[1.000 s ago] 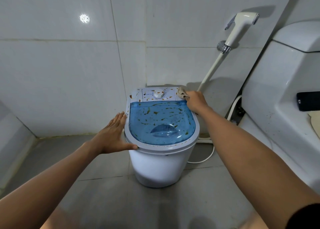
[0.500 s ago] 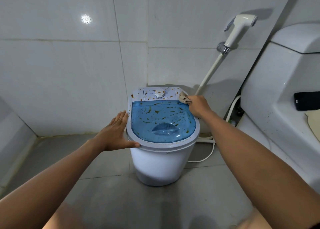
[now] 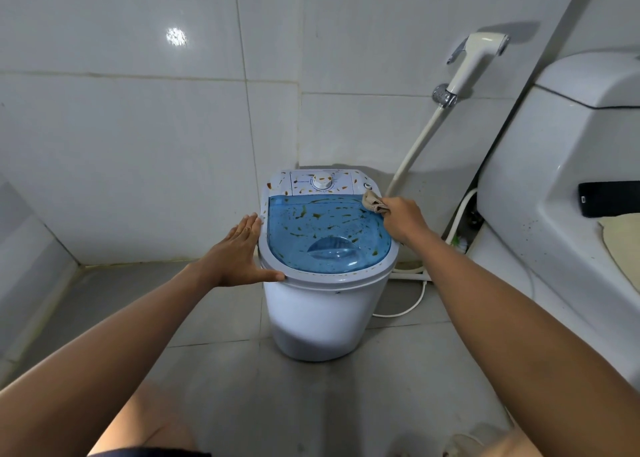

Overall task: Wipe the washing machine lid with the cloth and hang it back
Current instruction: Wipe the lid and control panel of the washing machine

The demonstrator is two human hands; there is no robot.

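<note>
A grey tiled floor (image 3: 225,370) and pale wall tiles (image 3: 121,127) surround a small white washing machine (image 3: 322,318) standing in the corner. Its translucent blue lid (image 3: 329,235) is shut and flecked with brown smears. The right hand (image 3: 403,219) has its grip closed on a beige cloth (image 3: 372,202) at the lid's back right corner. The left hand (image 3: 239,252), flat with its grip wide, rests against the machine's left rim.

Stained blue lid (image 3: 327,233) shut; beige cloth (image 3: 372,202) at its corner

Washing machine (image 3: 325,304) left of toilet (image 3: 554,186), against wall (image 3: 138,127)
</note>
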